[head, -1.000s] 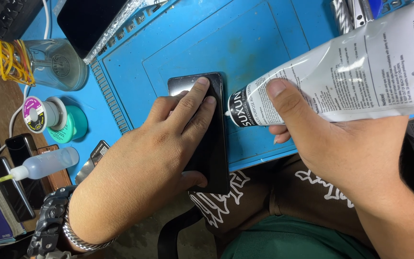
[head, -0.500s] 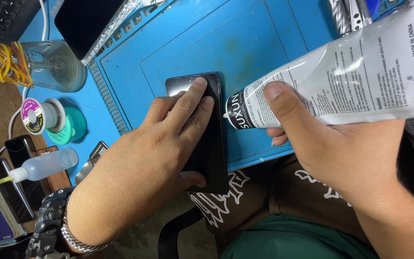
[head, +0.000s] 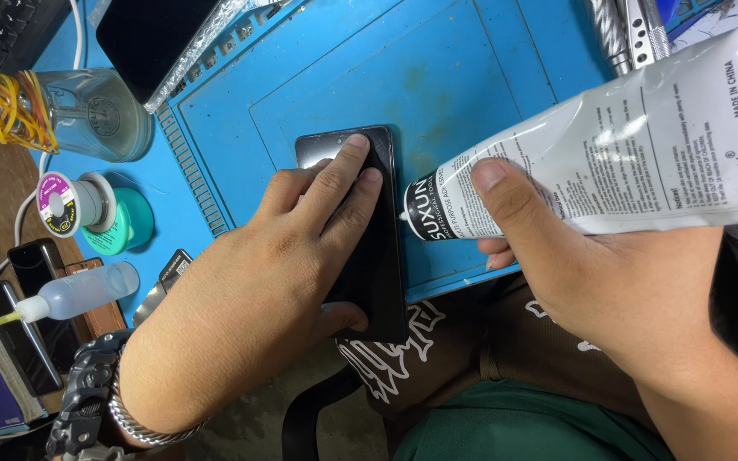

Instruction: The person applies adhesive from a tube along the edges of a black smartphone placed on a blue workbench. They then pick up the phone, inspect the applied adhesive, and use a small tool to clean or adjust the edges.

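Since a second ago almost nothing shifts: your right hand [head: 608, 282] has drawn the big white squeeze tube with the black collar [head: 608, 145] a touch lower, its small pale nozzle [head: 403, 217] staying at the right edge of the flat black smartphone [head: 377, 256]; the phone itself has not budged on the blue silicone work mat [head: 437, 94]; so the bead, by my reading, is barely advancing along that edge. Your left hand [head: 275, 282] lies flat and spread, fingers pressing the phone down, thumb hooked round its near end; your right hand is wrapped round the tube, thumb pressed on top. Well apart at the left sit a clear glass jar [head: 96, 111], a solder spool [head: 66, 205] and a clear dropper bottle [head: 79, 292].
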